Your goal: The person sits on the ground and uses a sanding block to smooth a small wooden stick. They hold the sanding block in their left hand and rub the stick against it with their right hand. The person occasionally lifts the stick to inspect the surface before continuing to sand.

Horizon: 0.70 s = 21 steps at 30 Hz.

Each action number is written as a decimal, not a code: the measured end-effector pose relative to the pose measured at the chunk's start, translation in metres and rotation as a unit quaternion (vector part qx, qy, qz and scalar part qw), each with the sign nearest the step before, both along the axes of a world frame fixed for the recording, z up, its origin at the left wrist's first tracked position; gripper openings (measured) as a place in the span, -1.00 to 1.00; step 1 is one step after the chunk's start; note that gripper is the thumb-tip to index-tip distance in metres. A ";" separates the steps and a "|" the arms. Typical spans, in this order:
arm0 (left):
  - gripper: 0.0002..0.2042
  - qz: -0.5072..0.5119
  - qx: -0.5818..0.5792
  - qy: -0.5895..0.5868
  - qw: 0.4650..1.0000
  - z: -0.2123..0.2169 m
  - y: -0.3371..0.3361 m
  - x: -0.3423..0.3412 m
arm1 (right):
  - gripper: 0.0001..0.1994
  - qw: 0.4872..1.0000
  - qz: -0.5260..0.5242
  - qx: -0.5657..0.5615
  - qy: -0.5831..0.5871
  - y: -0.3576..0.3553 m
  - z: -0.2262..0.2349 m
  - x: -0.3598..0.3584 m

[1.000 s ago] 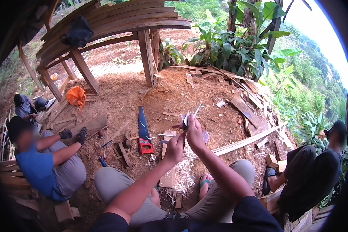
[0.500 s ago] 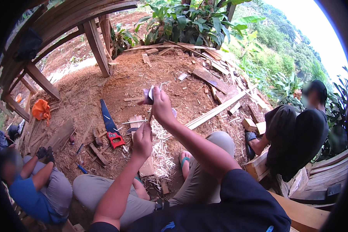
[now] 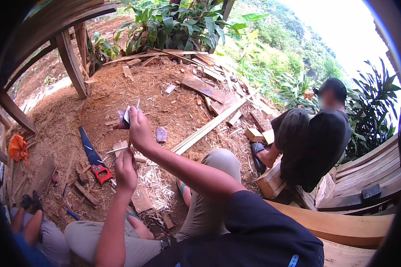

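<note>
My left hand (image 3: 125, 171) is closed round the lower part of a thin wooden stick (image 3: 129, 143), which slants up toward my other hand. Higher up, my right hand (image 3: 140, 131) pinches a folded purple and white sheet (image 3: 126, 117), perhaps sandpaper, against the stick. A thin pale tip shows just above the right fingers. Another purple piece (image 3: 161, 134) lies on the ground to the right of that hand. Left of my hands rests a handsaw (image 3: 93, 153) with a dark blade and red handle. The fingers partly hide the stick.
Wood shavings (image 3: 158, 191) cover the ground below my hands. Long pale strips (image 3: 214, 127) and planks (image 3: 205, 89) lie ahead right. One person (image 3: 316, 138) sits at the right; another person's gloved hands (image 3: 31, 201) show at lower left. An orange cloth (image 3: 18, 147) lies far left.
The view has swung right, so the scene sits farther left. Both hands keep their hold, and a pale tip now stands out above the right fingers. The left person is less in view.
</note>
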<state>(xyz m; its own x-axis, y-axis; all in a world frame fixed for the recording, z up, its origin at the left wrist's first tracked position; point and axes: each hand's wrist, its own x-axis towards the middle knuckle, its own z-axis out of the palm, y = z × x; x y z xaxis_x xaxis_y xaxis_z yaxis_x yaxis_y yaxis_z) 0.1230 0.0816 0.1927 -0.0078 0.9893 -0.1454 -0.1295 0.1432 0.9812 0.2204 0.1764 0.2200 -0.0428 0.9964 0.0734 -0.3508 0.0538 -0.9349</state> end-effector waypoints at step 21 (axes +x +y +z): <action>-0.66 0.006 0.019 0.006 1.000 0.010 -0.005 0.005 | -0.53 0.998 0.063 -0.009 -0.025 -0.020 0.002 0.007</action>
<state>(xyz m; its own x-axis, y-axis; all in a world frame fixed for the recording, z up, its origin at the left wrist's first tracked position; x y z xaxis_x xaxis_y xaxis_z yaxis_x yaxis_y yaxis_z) 0.1276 0.0770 0.2032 -0.0220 0.9938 -0.1085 -0.1197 0.1052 0.9872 0.2276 0.1566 0.2217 -0.1703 0.9842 0.0494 -0.3073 -0.0054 -0.9516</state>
